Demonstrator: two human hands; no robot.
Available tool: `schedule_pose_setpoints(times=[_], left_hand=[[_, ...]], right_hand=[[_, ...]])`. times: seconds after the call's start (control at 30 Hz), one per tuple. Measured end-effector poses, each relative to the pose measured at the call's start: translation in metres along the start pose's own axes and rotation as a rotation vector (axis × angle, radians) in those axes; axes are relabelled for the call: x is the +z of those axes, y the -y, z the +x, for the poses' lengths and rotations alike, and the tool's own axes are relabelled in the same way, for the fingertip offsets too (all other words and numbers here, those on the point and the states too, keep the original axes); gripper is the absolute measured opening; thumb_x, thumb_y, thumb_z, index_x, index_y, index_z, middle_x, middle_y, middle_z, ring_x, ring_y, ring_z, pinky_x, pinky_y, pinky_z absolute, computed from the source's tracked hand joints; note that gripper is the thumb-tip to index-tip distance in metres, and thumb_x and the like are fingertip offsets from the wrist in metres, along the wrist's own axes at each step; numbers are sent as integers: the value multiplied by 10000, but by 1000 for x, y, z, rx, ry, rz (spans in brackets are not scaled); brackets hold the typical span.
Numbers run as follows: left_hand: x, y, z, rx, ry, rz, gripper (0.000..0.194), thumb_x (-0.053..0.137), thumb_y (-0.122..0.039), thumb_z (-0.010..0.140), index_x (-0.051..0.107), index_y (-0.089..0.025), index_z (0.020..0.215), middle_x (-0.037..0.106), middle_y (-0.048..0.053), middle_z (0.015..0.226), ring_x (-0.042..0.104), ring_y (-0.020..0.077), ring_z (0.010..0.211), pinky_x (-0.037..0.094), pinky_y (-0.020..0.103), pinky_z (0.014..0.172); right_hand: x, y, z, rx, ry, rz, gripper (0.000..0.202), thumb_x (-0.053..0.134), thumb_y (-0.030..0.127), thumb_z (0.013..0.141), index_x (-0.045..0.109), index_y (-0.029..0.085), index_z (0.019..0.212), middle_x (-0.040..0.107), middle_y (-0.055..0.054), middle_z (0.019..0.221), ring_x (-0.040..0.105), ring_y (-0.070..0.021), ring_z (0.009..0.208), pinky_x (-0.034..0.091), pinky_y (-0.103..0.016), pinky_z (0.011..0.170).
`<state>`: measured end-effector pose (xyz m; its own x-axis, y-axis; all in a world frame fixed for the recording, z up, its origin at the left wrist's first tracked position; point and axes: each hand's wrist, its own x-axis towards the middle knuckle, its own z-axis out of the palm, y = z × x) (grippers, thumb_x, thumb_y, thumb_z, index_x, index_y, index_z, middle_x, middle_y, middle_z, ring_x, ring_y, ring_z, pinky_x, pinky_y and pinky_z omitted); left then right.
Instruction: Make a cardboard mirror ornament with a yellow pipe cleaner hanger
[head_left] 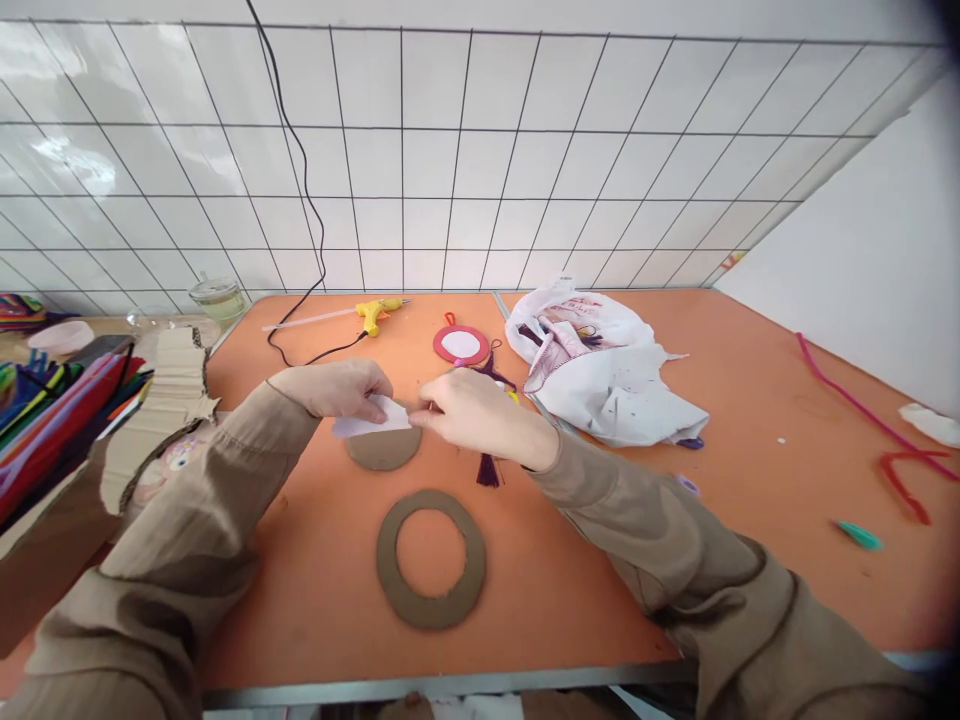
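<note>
My left hand (341, 390) pinches a piece of white paper (375, 417) between thumb and fingers. At the paper's right end is my right hand (469, 408), its fingertips closed together there; whether they grip the sheet is hard to see. Beneath the paper, a cardboard disc (384, 450) lies flat, its upper part covered. Closer to me sits a cardboard ring (388, 560) with a round hole. Behind the hands is a red-rimmed round ornament (461, 345) with a white centre. A dark purple tassel (487, 470) shows below my right wrist.
A yellow glue gun (375, 314) with a black cord lies at the back. A white plastic bag (607, 375) stands behind my right arm. Red pipe cleaners (904, 487) and a green clip-like piece (859, 535) are at right. Torn cardboard (161, 400) and coloured craft sticks (67, 420) crowd the left.
</note>
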<state>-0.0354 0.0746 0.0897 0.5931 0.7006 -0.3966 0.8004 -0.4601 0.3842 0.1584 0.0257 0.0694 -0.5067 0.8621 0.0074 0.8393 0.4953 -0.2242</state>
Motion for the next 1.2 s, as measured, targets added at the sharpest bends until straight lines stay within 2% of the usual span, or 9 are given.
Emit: schedule_pose_setpoints(times=[0.17,0.4,0.6,0.77,0.9,1.0,1.07,1.13,1.2], left_hand=[[5,14,8,-222,-37,252,304,595,-294,668,699,-165,922,689,125,1027,615,289,960,444,314,726],[6,29,15,-213,12,277,309,600,-300,654,710,-148,898,696,151,1018,628,327,953,459,359,745],[12,30,21,-184,-7,286,378,628,-392,641,713,-157,926,700,150,1068,627,340,991,468,362,779],[17,25,25,-197,-25,265,348,610,-344,643,712,-164,924,707,146,1066,622,336,1012,470,361,805],[11,28,21,-228,-56,219,519,611,-399,652,685,-147,1100,679,166,1197,612,352,1100,480,367,837],[1,32,12,-239,-73,111,516,599,-439,686,667,-143,1103,691,150,1176,648,314,1043,494,344,800],[-6,35,4,-217,-92,-84,442,639,-449,664,675,-162,998,729,115,1049,673,292,961,498,323,753],[-12,37,-4,-173,-115,-294,377,689,-455,628,668,-179,884,742,85,909,686,276,881,500,309,702],[-16,38,-10,-132,-168,-478,341,722,-448,626,657,-189,839,741,69,849,695,258,841,507,301,676]], right_hand=[[18,-5,5,-17,13,-185,287,603,383,944,699,123,866,728,-140,858,696,-270,854,360,-307,616],[45,0,6,-91,10,-182,381,630,445,928,660,107,1102,710,-157,1059,663,-305,1046,486,-342,760],[50,7,4,-71,-19,-181,407,636,456,918,656,94,1104,704,-184,1065,665,-338,1023,515,-379,768],[51,6,4,-66,-33,-124,390,665,393,903,627,103,1161,702,-180,1061,666,-337,1026,507,-380,780],[52,3,8,-24,-49,-22,600,729,385,842,533,111,1339,679,-176,1107,679,-315,975,489,-360,736],[49,1,12,35,-105,65,699,733,361,823,460,108,1414,635,-171,1182,665,-269,959,461,-326,723],[44,-2,13,63,-150,114,529,684,319,845,541,114,1312,648,-120,1100,640,-216,919,435,-294,724],[36,-6,14,85,-177,228,236,635,288,847,641,136,1028,635,-35,877,588,-161,798,396,-265,679],[28,-13,14,104,-198,444,140,629,291,809,589,164,763,523,32,689,495,-125,675,344,-254,614]])
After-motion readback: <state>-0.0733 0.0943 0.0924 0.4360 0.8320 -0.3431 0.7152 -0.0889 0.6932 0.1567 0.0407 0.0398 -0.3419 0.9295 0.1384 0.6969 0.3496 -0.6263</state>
